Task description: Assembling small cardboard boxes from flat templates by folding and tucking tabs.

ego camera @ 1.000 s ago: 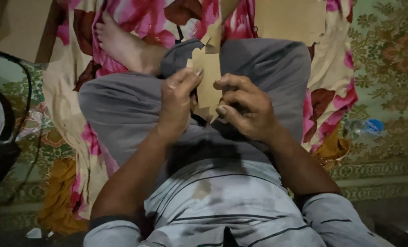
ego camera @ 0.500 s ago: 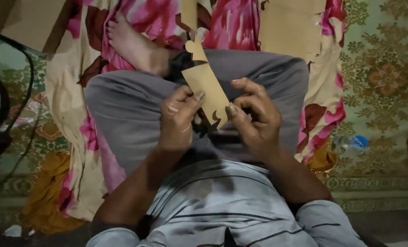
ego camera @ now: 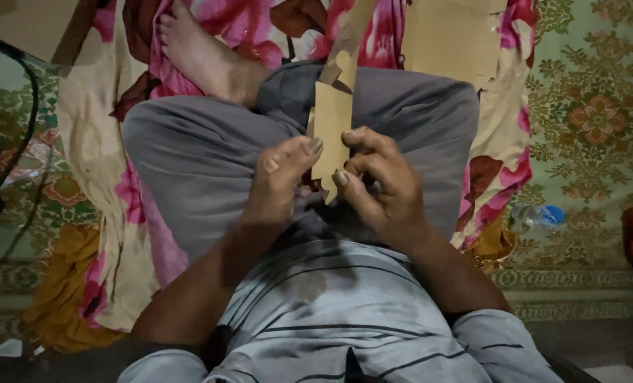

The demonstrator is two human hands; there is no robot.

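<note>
1. Over the lap, above crossed legs in grey trousers (ego camera: 210,163): both hands meet on a tan cardboard strip (ego camera: 331,124).
2. Left hand (ego camera: 277,188): thumb and forefinger pressed on the strip's left edge, near its lower end; other fingers curled under.
3. Right hand (ego camera: 380,188): fingertips pinching the strip's lower right edge, thumb tip at its bottom corner.
4. Strip stands roughly upright, top end notched and irregular, reaching up past the knees.
5. Bare foot (ego camera: 199,53) rests on a pink floral cloth (ego camera: 125,198) beyond the left knee.
6. Larger cardboard sheet (ego camera: 451,39) lies on the cloth, upper right, well apart from the hands.
7. Plastic bottle (ego camera: 536,218) with blue cap lies on the patterned green carpet (ego camera: 593,106) at right.
</note>
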